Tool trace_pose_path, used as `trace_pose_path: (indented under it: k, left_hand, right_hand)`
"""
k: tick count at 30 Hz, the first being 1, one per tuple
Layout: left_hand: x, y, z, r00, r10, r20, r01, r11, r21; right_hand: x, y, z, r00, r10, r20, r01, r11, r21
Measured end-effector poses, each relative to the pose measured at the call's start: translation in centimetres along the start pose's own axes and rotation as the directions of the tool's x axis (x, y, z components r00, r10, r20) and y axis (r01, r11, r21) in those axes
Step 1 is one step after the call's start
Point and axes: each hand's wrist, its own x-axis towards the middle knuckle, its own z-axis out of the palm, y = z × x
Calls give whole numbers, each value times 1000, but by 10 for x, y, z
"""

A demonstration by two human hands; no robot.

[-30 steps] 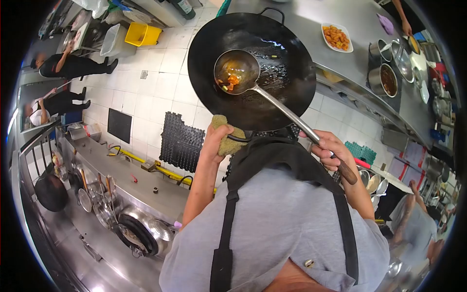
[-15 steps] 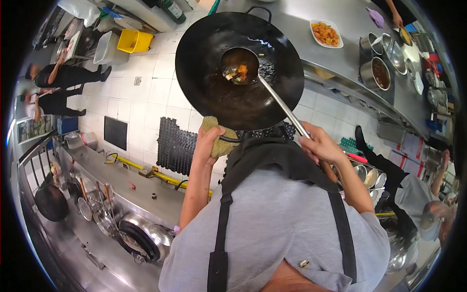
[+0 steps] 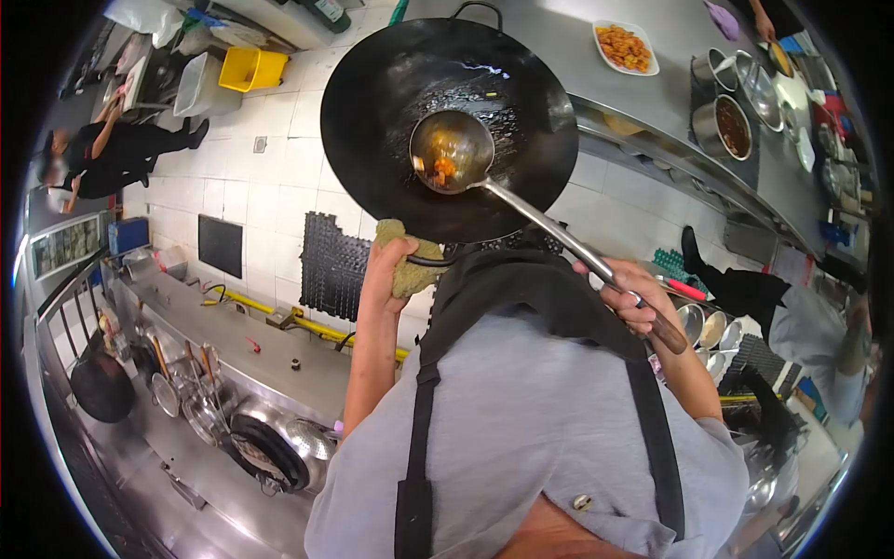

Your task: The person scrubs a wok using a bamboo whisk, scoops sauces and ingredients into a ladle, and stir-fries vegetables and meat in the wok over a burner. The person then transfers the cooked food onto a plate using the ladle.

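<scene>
A large black wok [image 3: 372, 121] is held out in front of my apron, its inside dark and wet. My left hand [image 3: 389, 265] grips its near loop handle [image 3: 433, 262] through a folded green-brown cloth [image 3: 417, 270]. In my right hand [image 3: 635, 296] is the long handle of a steel ladle [image 3: 549, 226], its wooden end sticking out past my fingers. The ladle's bowl [image 3: 466, 140] hangs over the wok with some orange food pieces [image 3: 443, 170] and liquid in it. A small yellow-green scrap [image 3: 491, 94] clings to the wok's inner wall.
On the steel counter [image 3: 549, 42] ahead stand a white dish [image 3: 651, 65] of orange food and a pot [image 3: 722, 129] of brown sauce. A stove bench [image 3: 270, 359] with strainers is at left. Co-workers stand at far left [image 3: 140, 140] and right [image 3: 819, 321].
The ladle has risen and tipped nearer to me, its wooden end now showing beyond my right hand. The wok has shifted slightly left. My left hand keeps its grip.
</scene>
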Motion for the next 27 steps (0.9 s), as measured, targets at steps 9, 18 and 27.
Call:
trace_pose_path:
  k: [9,18,27]
  left_hand:
    - [2,0,7,997,-4,82,-2,997,76]
    - [3,2,30,990,49,133,-60,995,80]
    - [6,-4,19,992,27,123,-40,994,103]
  right_hand:
    - [48,-27,4,834,-494,-247,65,532,-844]
    - [47,-10,36,932,-230,-280,-24,733,-680]
    - [30,-23,39,1000,6,-30,-16,940,-342]
